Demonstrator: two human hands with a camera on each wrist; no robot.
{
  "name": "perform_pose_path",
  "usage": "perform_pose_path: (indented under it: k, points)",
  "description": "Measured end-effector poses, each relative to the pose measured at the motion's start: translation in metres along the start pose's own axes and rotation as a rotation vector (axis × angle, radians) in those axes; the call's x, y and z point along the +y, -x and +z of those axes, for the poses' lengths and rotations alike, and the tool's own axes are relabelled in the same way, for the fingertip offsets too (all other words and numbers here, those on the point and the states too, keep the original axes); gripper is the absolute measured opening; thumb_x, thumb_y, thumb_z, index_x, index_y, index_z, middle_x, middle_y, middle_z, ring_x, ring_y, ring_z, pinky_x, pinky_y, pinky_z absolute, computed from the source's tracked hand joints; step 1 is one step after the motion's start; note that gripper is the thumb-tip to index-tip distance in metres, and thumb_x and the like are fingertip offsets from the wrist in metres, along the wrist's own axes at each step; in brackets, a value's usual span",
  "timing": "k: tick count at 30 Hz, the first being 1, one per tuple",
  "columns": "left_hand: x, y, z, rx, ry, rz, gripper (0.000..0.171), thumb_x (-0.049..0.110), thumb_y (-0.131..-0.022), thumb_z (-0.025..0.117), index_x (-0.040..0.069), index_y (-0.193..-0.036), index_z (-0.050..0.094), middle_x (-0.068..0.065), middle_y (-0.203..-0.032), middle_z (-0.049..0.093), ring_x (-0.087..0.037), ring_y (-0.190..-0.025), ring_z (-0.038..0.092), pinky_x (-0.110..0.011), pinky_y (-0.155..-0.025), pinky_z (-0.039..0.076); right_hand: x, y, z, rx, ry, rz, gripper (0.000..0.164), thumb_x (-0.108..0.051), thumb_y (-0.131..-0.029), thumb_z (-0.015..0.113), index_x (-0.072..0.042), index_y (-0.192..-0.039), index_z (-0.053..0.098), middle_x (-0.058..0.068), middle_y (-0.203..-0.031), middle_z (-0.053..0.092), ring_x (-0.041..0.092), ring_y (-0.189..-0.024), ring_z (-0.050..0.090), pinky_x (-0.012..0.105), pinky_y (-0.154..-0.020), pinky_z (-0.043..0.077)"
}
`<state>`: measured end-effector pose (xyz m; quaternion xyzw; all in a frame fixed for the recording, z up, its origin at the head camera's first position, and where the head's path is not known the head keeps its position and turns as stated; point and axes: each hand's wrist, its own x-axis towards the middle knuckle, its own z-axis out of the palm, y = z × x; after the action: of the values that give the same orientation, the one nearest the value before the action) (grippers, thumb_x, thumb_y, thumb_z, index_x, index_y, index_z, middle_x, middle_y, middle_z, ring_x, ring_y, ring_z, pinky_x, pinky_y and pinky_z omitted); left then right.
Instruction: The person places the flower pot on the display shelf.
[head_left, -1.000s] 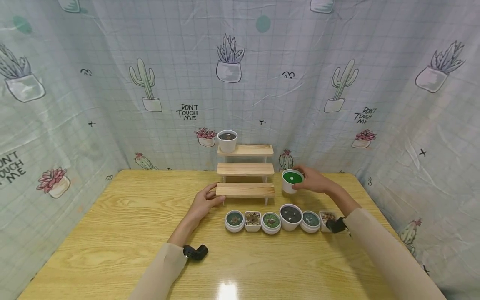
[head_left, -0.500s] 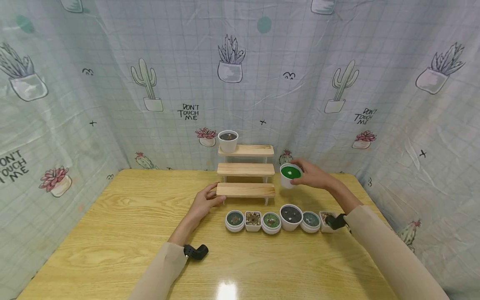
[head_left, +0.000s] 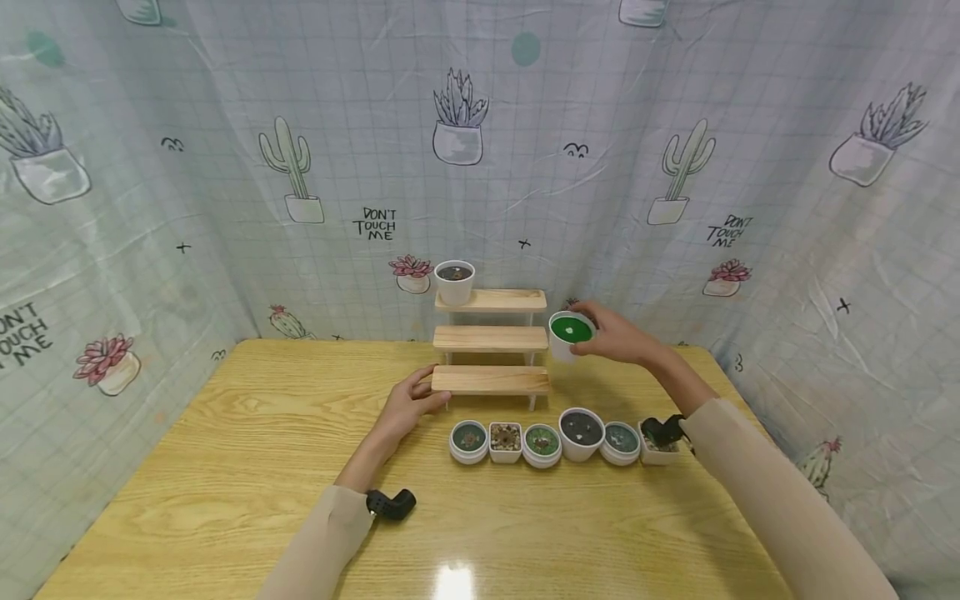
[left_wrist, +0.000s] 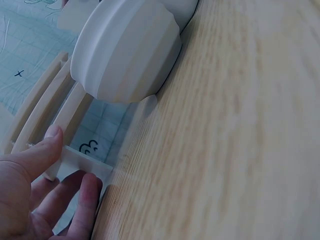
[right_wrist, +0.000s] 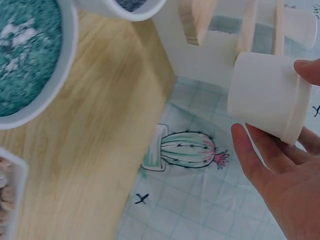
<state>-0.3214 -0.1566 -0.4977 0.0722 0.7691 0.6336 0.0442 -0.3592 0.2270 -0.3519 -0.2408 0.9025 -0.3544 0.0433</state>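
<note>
My right hand (head_left: 619, 337) grips a round white pot (head_left: 563, 345) with a bright green top, held in the air beside the right end of the stand's middle step. In the right wrist view the thumb lies at the rim and the fingers curve round the pot's side (right_wrist: 265, 92). My left hand (head_left: 402, 406) holds the left end of the lowest step of a three-step wooden stand (head_left: 491, 380). Its thumb (left_wrist: 52, 134) is on the step's front and the other fingers reach behind a white leg. Another white pot (head_left: 455, 287) with dark filling stands at the left of the top step.
Before the stand runs a row of small white pots, among them a round pot (head_left: 468, 442), a square pebble-filled pot (head_left: 506, 443), a taller dark-filled pot (head_left: 581, 434) and a square pot (head_left: 658, 454) at the right end. A printed curtain (head_left: 360, 275) hangs behind the wooden table (head_left: 300, 467).
My right hand has carried the green-topped pot up and to the left, closer to the stand. The left hand stays at the lowest step.
</note>
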Motion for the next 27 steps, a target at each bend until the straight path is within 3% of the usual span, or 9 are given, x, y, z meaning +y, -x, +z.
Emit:
perform_pose_path:
  k: [14,27]
  points:
    - [-0.001,-0.002,-0.002,-0.02,-0.001,0.01,0.078,0.027,-0.097,0.075,0.015,-0.163,0.034,-0.017,-0.144,0.063,-0.024,-0.117,0.071,-0.043,-0.106,0.051,-0.017,-0.011,-0.013,0.008,0.037,-0.008,0.074,-0.019,-0.093,0.075,0.002,-0.154,0.038,0.025,-0.136,0.058,0.035,-0.114,0.06,0.042,-0.09,0.052]
    - [0.0,-0.002,-0.002,-0.019,0.007,0.0,0.08,0.028,-0.097,0.075,0.014,-0.163,0.033,-0.018,-0.145,0.063,-0.027,-0.118,0.07,-0.043,-0.105,0.052,-0.043,-0.027,-0.019,0.027,0.065,0.007,0.077,-0.029,-0.095,0.073,0.0,-0.156,0.035,0.023,-0.141,0.055,0.034,-0.115,0.059,0.047,-0.093,0.05]
